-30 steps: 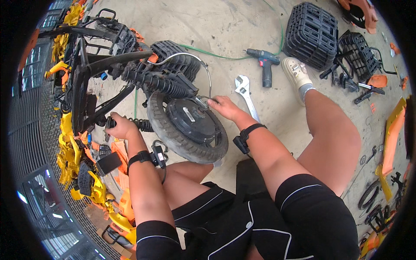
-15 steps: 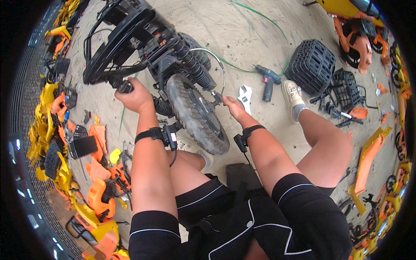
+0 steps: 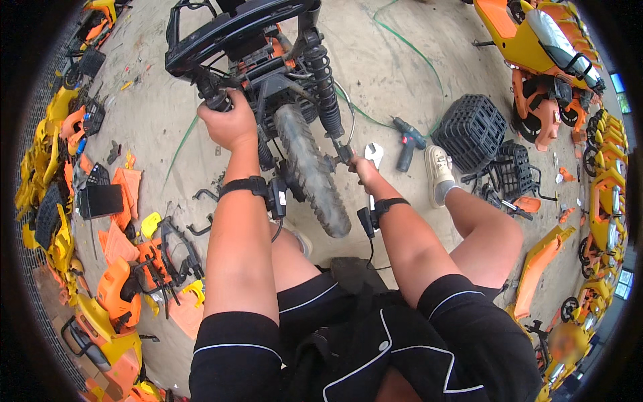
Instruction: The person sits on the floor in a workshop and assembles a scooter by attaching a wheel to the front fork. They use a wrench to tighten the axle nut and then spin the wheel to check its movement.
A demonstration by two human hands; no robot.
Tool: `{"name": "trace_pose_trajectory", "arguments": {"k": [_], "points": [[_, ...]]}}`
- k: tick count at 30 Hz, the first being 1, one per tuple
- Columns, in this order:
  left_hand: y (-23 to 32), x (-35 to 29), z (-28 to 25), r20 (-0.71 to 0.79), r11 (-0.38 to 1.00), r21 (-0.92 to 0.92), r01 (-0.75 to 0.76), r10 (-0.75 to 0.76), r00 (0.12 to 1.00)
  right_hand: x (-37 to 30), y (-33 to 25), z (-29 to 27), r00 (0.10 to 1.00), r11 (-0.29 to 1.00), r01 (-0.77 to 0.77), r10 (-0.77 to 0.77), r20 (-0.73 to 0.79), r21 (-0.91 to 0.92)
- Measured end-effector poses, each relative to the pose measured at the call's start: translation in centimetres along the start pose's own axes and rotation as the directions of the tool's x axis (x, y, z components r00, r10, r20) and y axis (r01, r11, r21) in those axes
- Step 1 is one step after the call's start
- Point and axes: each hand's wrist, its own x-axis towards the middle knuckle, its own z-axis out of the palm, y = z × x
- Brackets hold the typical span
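An electric-scooter-like vehicle with a black frame [image 3: 244, 27] stands before me, its knobbly wheel [image 3: 309, 171] toward my knees. My left hand [image 3: 230, 122] is closed round a black cylindrical part [image 3: 216, 99] below the frame's left corner. Beside the wheel's right side, my right hand [image 3: 364, 173] has its fingers curled at the lower end of the coil-spring shock absorber [image 3: 324, 90], near a small metal fitting [image 3: 343, 154]. What those fingers hold is hidden. A pale hose [image 3: 351, 110] curves down to that fitting. An adjustable wrench [image 3: 373, 155] lies just behind my right hand.
A cordless drill [image 3: 407, 144] lies beside my right shoe [image 3: 439, 167], with a black basket [image 3: 472, 132] further right. A green hose [image 3: 425, 57] trails across the floor. Orange and yellow panels [image 3: 117, 288] are strewn at left; yellow scooters [image 3: 606, 194] line the right.
The vehicle has tilted more upright and its wheel now points more nearly straight at me. My left hand has moved up and right with the black part; my right hand stays beside the wheel.
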Motion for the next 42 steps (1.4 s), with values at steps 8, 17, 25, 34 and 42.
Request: {"name": "trace_pose_trajectory", "arguments": {"k": [8, 17, 25, 34, 42], "points": [[0.1, -0.3, -0.1, 0.022, 1.000, -0.017, 0.009, -0.008, 1.000, 0.0, 0.1, -0.2, 0.999, 1.000, -0.010, 0.009, -0.036, -0.023], [-0.1, -0.1, -0.4, 0.019, 0.999, -0.014, -0.038, 0.038, 0.999, 0.7, 2.4, -1.1, 0.983, 0.984, 0.094, -0.117, 0.143, 0.154], [-0.2, -0.2, -0.4, 0.035, 0.998, -0.049, -0.030, 0.032, 0.999, 3.8, 5.0, -0.5, 0.952, 0.939, 0.289, -0.263, -0.154, 0.185], [0.0, 0.2, -0.7, 0.069, 0.996, -0.082, -0.020, 0.026, 0.997, -6.4, -5.2, -7.7, 0.940, 0.757, 0.286, -0.104, -0.325, 0.588], [0.3, 0.5, -3.2, 0.251, 0.990, -0.121, 0.072, -0.040, 0.967, -24.0, -15.7, -12.3, 0.830, 0.434, 0.508, -0.478, -0.288, 0.744]]}}
